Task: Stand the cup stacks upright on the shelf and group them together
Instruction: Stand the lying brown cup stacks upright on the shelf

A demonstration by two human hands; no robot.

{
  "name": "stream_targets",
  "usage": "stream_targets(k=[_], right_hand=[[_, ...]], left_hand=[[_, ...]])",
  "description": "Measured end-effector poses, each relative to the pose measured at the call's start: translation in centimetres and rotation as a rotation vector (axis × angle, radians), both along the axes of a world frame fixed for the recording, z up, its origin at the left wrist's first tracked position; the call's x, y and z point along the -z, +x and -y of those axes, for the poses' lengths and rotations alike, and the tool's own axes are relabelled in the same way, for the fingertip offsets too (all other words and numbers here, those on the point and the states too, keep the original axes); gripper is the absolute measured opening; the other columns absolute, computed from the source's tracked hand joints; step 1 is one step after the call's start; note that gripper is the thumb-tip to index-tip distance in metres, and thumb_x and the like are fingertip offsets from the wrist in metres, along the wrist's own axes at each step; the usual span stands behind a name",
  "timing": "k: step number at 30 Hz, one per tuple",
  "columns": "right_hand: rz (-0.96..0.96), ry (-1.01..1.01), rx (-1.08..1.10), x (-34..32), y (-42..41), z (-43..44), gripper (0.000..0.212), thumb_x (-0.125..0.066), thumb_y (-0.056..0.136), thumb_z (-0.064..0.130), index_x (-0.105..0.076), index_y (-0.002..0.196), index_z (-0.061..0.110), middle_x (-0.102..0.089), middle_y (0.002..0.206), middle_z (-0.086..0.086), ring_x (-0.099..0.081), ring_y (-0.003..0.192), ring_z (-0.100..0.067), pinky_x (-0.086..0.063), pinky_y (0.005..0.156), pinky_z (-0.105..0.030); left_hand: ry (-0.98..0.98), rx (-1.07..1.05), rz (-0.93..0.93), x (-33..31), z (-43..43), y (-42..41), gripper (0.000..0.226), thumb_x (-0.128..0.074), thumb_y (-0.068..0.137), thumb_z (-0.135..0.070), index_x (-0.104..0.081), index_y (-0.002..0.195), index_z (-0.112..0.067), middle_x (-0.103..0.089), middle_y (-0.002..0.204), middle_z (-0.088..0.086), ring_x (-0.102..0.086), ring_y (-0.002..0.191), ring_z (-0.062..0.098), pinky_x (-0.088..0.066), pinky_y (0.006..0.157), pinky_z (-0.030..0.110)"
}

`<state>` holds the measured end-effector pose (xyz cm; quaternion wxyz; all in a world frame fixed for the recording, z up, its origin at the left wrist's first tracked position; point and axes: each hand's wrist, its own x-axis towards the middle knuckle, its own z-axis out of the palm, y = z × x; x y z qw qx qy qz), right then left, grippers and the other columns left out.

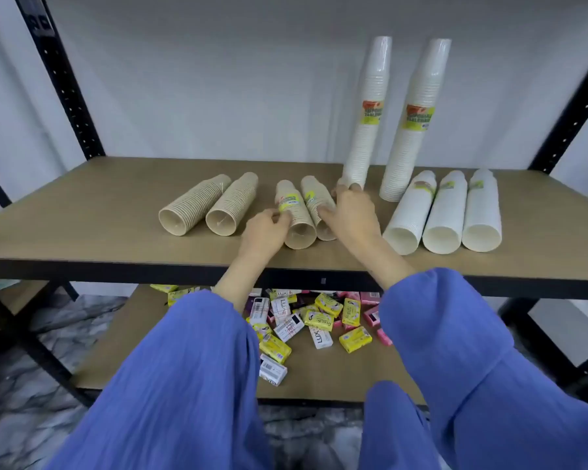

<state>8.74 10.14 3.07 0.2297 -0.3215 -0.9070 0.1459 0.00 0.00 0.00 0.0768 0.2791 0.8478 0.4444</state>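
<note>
Four beige cup stacks lie on their sides on the wooden shelf (116, 212). Two unlabelled ones (192, 206) (231, 206) lie at the left. My left hand (265, 232) grips the third, labelled beige stack (294, 228) near its open end. My right hand (352, 213) lies against the fourth beige stack (311, 195), thumb on it, fingertips at the foot of an upright white stack (369, 106). A second tall white stack (414, 117) stands beside that one. Three white stacks (409, 215) (447, 215) (482, 212) lie flat at the right.
Black shelf posts (62, 79) (571, 106) stand at both back corners in front of a white wall. The lower shelf (143, 334) carries a loose pile of soap boxes (316, 320). My blue sleeves (190, 385) hang in front of the shelf's front edge.
</note>
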Motion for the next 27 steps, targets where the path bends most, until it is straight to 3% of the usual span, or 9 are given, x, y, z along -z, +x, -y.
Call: stream_targets(k=[2,6,9,13,16,19,22,25,27], right_hand=[[0.120,0.007,0.008,-0.7,-0.6,-0.3,0.038,-0.053,0.087,0.025,-0.051,0.114,-0.002,-0.052,0.120,-0.022,-0.049,0.111,-0.036,-0.038,0.088,-0.036],[0.273,-0.063,0.019,-2.1,-1.9,-1.0,0.038,-0.057,0.085,0.029,-0.052,0.108,-0.001,-0.058,0.115,-0.018,-0.055,0.105,-0.031,-0.039,0.076,-0.032],[0.435,-0.048,0.024,-2.8,-3.0,-1.1,0.042,-0.055,0.085,0.037,-0.053,0.108,0.003,-0.060,0.113,-0.013,-0.055,0.107,-0.028,-0.041,0.078,-0.031],[0.633,-0.054,-0.009,-3.3,-4.2,-1.1,0.041,-0.051,0.087,0.038,-0.052,0.112,0.004,-0.061,0.112,-0.012,-0.056,0.107,-0.027,-0.039,0.078,-0.031],[0.671,-0.145,-0.030,-3.7,-4.5,-1.4,0.045,-0.052,0.087,0.035,-0.047,0.120,0.006,-0.057,0.102,-0.010,-0.056,0.103,-0.026,-0.040,0.075,-0.032],[0.521,-0.256,-0.044,-3.5,-4.1,-2.5,0.051,-0.062,0.081,0.028,-0.047,0.125,0.007,-0.057,0.121,-0.011,-0.057,0.107,-0.027,-0.048,0.080,-0.033],[0.189,-0.428,-0.105,-2.5,-3.2,-3.6,0.070,-0.068,0.076,0.019,-0.035,0.138,0.016,-0.045,0.139,-0.010,-0.050,0.119,-0.026,-0.045,0.090,-0.030],[-0.133,-0.408,-0.166,-1.0,-2.8,-3.8,0.087,-0.070,0.074,0.014,-0.019,0.144,0.025,-0.049,0.137,-0.008,-0.048,0.123,-0.024,-0.036,0.096,-0.024],[-0.279,-0.352,-0.213,0.2,-3.2,-3.4,0.092,-0.070,0.074,0.011,-0.013,0.145,0.026,-0.054,0.130,-0.014,-0.052,0.117,-0.028,-0.039,0.101,-0.031]], left_hand=[[-0.051,-0.013,0.040,-0.3,-0.5,-0.4,0.047,-0.040,0.092,-0.041,-0.055,0.120,-0.006,-0.059,0.122,0.014,-0.053,0.113,0.029,-0.035,0.079,0.027],[-0.101,0.027,0.201,-1.1,-1.6,-1.2,0.055,-0.046,0.087,-0.051,-0.054,0.110,-0.002,-0.060,0.105,0.011,-0.063,0.094,0.029,-0.051,0.077,0.032],[-0.113,0.075,0.273,-1.8,-1.8,-1.6,0.040,-0.056,0.083,-0.048,-0.051,0.095,-0.010,-0.059,0.091,0.009,-0.060,0.066,0.019,-0.048,0.050,0.023],[-0.054,0.095,0.398,-2.3,-2.1,-2.1,0.039,-0.068,0.077,-0.033,-0.053,0.100,-0.005,-0.063,0.102,0.017,-0.064,0.086,0.029,-0.054,0.062,0.033],[0.020,0.061,0.406,-2.1,-2.0,-2.7,0.050,-0.073,0.073,-0.030,-0.052,0.108,-0.001,-0.063,0.112,0.019,-0.065,0.094,0.032,-0.055,0.064,0.038],[0.061,0.041,0.255,-1.5,-2.1,-3.0,0.062,-0.074,0.071,-0.035,-0.050,0.120,-0.007,-0.063,0.117,0.014,-0.063,0.101,0.029,-0.054,0.079,0.035],[0.127,0.024,0.015,-1.4,-2.4,-3.0,0.080,-0.074,0.071,-0.034,-0.034,0.138,-0.013,-0.060,0.125,0.010,-0.056,0.115,0.026,-0.044,0.094,0.032],[0.250,-0.003,-0.101,-1.5,-2.9,-3.3,0.092,-0.072,0.073,-0.032,-0.017,0.146,-0.020,-0.055,0.127,0.012,-0.052,0.118,0.028,-0.041,0.101,0.043],[0.302,-0.034,-0.158,-1.2,-3.2,-3.5,0.094,-0.071,0.075,-0.029,-0.010,0.146,-0.025,-0.049,0.126,0.012,-0.049,0.117,0.028,-0.040,0.101,0.041]])
